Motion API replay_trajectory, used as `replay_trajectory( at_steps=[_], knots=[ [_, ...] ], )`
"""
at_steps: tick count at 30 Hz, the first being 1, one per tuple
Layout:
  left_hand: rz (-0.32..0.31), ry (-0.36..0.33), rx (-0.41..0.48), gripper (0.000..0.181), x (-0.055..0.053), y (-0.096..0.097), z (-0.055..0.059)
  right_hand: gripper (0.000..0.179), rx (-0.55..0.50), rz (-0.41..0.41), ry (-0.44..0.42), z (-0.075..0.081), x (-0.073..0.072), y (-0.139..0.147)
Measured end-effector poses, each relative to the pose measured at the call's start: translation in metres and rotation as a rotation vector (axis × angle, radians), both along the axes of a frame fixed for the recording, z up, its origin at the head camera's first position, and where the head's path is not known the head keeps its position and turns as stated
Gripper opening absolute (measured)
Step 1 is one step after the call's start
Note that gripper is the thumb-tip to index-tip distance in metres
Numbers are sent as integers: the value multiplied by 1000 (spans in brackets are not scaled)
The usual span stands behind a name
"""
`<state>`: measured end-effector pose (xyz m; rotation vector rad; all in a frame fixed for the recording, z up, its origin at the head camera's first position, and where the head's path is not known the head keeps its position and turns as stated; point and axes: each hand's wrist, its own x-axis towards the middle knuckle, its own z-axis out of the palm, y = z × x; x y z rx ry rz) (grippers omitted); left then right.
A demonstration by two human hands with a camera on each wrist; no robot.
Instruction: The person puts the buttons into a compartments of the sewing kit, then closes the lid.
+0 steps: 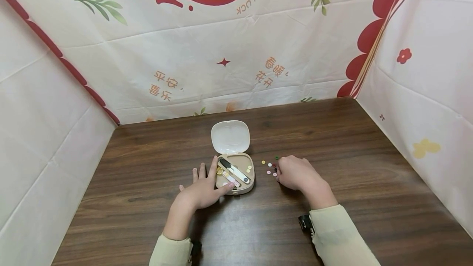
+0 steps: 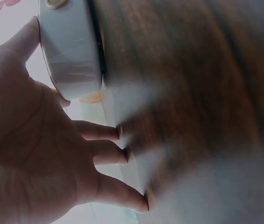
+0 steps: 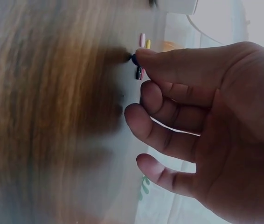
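Observation:
A beige sewing case (image 1: 244, 190) stands on the table with its white lid (image 1: 230, 136) raised. My left hand (image 1: 199, 192) touches it from the left, thumb and index finger spread along its edge, the other fingertips on the table. Inside lie a slim black-and-white tool (image 1: 240, 175), a small yellow ring (image 1: 219, 170) and pale yellow buttons (image 1: 248, 170). To the right of the case, my right hand (image 1: 297, 173) pinches a dark blue button (image 3: 134, 59) at its thumb tip; the index fingertip is hidden behind the thumb.
Several loose buttons lie between the case and my right hand, among them a yellow button (image 1: 263, 162), a white button (image 1: 269, 165), a pink button (image 1: 268, 172) and a green button (image 1: 276, 158). Printed white cloth (image 1: 221, 36) hangs behind the brown wooden table (image 1: 148, 147) and at both sides.

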<state>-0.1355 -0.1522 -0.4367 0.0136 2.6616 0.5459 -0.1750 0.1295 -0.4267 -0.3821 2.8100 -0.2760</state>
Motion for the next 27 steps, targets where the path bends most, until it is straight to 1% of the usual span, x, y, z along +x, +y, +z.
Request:
replay_trajectory(
  at_steps=[5,10,14,21,27],
  knots=[
    [-4,-1,0,102,0,0,0,35,-10,-3,10,4,-1,-1],
    [1,-1,-1,102,0,0,-1,29,-19,2,61,13,-4,-4],
    [1,1,-1,102,0,0,-1,26,-19,10,71,21,-5,-7],
    [0,1,1,102,0,0,0,22,-39,57,107,32,-7,-17],
    [0,4,2,103,0,0,0,21,-50,70,111,40,-10,-29]
  ],
)
